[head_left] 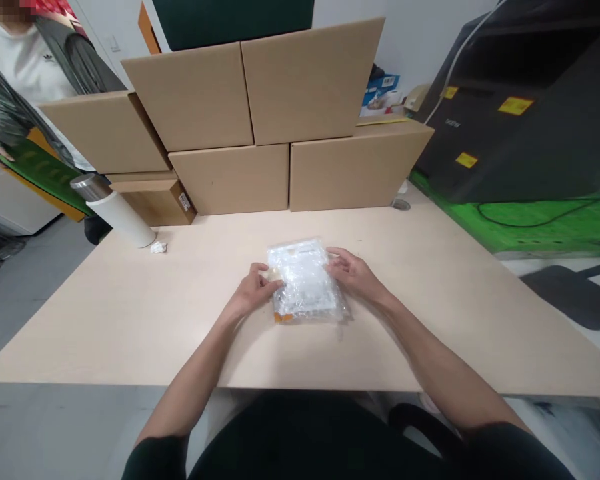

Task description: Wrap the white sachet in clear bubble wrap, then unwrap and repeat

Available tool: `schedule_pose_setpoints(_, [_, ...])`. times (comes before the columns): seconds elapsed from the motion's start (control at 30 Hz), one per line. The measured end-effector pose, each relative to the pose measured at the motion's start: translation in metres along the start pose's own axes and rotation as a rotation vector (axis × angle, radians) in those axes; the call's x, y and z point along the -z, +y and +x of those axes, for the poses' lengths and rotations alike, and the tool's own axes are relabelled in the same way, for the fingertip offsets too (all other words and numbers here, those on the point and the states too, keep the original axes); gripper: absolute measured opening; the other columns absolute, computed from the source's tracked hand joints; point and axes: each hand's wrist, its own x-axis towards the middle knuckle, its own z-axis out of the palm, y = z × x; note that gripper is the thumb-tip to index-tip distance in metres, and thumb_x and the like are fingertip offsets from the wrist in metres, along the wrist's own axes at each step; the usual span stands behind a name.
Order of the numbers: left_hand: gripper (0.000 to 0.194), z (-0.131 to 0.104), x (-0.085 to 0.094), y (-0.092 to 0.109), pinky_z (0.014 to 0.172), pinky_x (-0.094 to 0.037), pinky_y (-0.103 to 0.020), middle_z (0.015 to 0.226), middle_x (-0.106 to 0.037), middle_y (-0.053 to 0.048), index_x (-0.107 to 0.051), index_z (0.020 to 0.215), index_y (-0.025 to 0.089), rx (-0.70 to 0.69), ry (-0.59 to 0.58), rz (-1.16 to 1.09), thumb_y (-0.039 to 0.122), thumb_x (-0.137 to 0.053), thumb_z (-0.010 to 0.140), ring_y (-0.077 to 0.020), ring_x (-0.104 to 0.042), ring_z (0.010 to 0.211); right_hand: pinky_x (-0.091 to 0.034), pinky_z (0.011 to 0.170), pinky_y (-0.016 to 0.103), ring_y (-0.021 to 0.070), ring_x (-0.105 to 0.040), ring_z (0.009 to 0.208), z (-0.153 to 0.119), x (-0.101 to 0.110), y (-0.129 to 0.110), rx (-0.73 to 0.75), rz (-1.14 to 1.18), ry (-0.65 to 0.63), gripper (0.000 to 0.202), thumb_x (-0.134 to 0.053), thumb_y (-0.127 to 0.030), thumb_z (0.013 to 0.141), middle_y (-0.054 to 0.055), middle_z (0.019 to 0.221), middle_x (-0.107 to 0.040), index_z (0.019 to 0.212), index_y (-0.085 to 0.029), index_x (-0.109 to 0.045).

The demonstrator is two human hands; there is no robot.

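Observation:
A flat, squarish package in clear, shiny plastic wrap [307,277] lies on the pale wooden table in front of me. Something whitish shows through the wrap, but glare hides what it is. An orange patch marks its near left corner. My left hand [254,288] pinches the package's left edge, thumb on top. On the opposite side, my right hand [356,272] has its fingers closed on the right edge, their tips partly hidden.
Cardboard boxes [230,180] are stacked along the table's back edge. A white bottle with a metal cap [123,217] stands at the back left beside a crumpled white scrap [159,247]. A black machine [520,127] sits on a green surface at right. Another person [40,73] stands at far left.

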Motion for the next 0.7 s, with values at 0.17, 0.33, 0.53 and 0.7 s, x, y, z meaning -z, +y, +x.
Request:
schedule_pose_setpoints(0.17, [0.053,-0.001,-0.012,0.003,0.047,-0.037,-0.023,0.061,-0.056,0.007,-0.045,0.099,0.021,0.076,-0.007,-0.088,0.055,-0.077,0.074,-0.0097,-0.050,0.045,-0.049,0.072,0.034,0.0184,-0.060,0.073,-0.002,0.000,-0.003,-0.014,0.014,0.012,0.053,-0.070,-0.058,0.073,0.003,0.083,-0.066,0.108,-0.018,-0.064])
schedule_pose_setpoints(0.33, [0.054,0.002,-0.015,0.004,0.045,-0.039,-0.023,0.064,-0.055,0.008,-0.046,0.103,0.021,0.061,0.114,-0.057,0.049,-0.081,0.073,-0.0092,-0.052,0.046,-0.044,0.066,0.032,0.0177,-0.055,0.069,-0.002,0.005,-0.005,0.030,-0.206,0.070,0.038,-0.071,-0.058,0.073,0.004,0.079,-0.065,0.081,-0.020,-0.068])
schedule_pose_setpoints(0.53, [0.061,0.004,-0.013,0.003,0.040,-0.035,-0.022,0.055,-0.053,0.009,-0.045,0.100,0.020,0.125,0.042,-0.222,0.055,-0.083,0.067,-0.0090,-0.047,0.040,-0.034,0.058,0.028,0.0132,-0.044,0.060,-0.004,0.004,-0.013,0.011,-0.003,-0.017,0.043,-0.075,-0.059,0.068,-0.002,0.063,-0.052,0.066,-0.021,-0.057])
schedule_pose_setpoints(0.7, [0.051,0.004,-0.009,0.002,0.044,-0.033,-0.021,0.061,-0.053,0.007,-0.053,0.084,0.019,0.016,0.097,-0.202,0.056,-0.083,0.066,-0.0066,-0.048,0.047,-0.034,0.060,0.030,0.0138,-0.044,0.063,-0.007,0.003,-0.026,0.115,-0.130,0.096,0.041,-0.073,-0.056,0.071,0.000,0.064,-0.055,0.060,-0.020,-0.060])
